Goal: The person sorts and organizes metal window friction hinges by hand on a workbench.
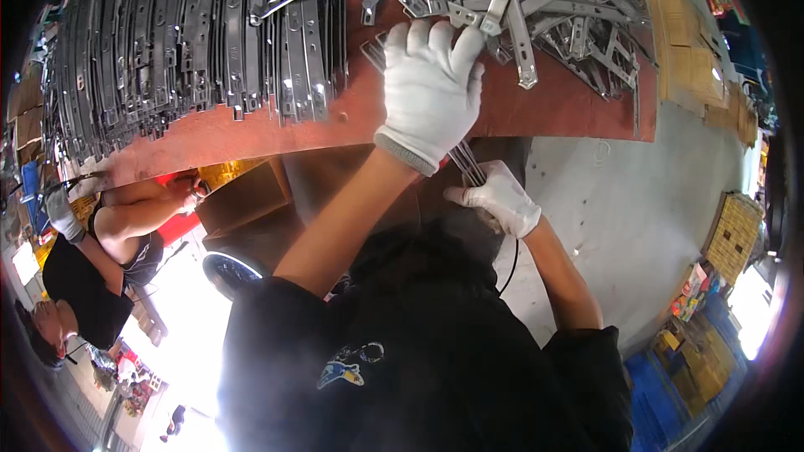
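A small bundle of narrow metal strips (466,161) slants across the near edge of the red table. Over it lies my left hand (431,87) in a white knit glove, its fingers curled round the strips, which show on both sides of it. My right hand (502,201), gloved too, is closed on the lower ends of the same bundle, below the table edge. Just beyond my left fingertips lies a loose heap of jointed, slotted metal arms (519,37). The glove hides how many strips are in the bundle.
Dense rows of slotted metal strips (193,41) cover the left of the red table (553,108). Beneath the edge is an open cardboard box (243,201). A person in black (88,284) sits at the left. Stacked cardboard (687,50) stands at the right.
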A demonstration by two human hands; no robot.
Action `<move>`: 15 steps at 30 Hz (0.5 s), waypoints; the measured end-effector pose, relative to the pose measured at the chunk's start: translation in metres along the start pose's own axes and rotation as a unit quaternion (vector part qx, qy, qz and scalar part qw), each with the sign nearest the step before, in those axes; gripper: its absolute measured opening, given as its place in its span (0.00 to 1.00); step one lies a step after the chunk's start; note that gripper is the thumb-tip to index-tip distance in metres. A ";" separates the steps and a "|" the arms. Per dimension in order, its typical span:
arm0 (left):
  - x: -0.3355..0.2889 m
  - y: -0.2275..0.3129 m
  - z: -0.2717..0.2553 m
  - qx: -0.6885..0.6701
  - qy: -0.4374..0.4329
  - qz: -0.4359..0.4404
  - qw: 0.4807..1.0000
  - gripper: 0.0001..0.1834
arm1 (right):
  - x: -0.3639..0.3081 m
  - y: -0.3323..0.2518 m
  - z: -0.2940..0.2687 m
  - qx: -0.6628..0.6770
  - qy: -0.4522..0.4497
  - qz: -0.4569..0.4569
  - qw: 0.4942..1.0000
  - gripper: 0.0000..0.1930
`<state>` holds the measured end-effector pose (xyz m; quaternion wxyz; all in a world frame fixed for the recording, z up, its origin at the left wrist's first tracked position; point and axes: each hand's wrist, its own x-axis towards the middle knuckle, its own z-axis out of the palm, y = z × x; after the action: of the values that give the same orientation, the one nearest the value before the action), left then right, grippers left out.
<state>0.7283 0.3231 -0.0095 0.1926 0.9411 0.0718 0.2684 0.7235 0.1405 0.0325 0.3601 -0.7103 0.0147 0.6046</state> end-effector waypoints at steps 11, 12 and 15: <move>0.000 -0.010 0.007 0.005 -0.027 0.023 0.999 0.31 | 0.029 0.010 0.005 -0.009 0.038 -0.112 0.993 0.22; -0.003 -0.012 0.006 0.018 -0.018 0.022 0.999 0.32 | 0.021 -0.001 0.009 -0.002 0.025 -0.094 0.995 0.22; 0.012 0.005 -0.012 -0.023 -0.071 -0.003 0.997 0.31 | 0.033 0.030 0.006 0.020 0.021 -0.127 0.991 0.19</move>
<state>0.7327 0.3252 0.0077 0.2195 0.9528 0.0548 0.2023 0.7138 0.1346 -0.0111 0.4480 -0.7117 -0.0556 0.5382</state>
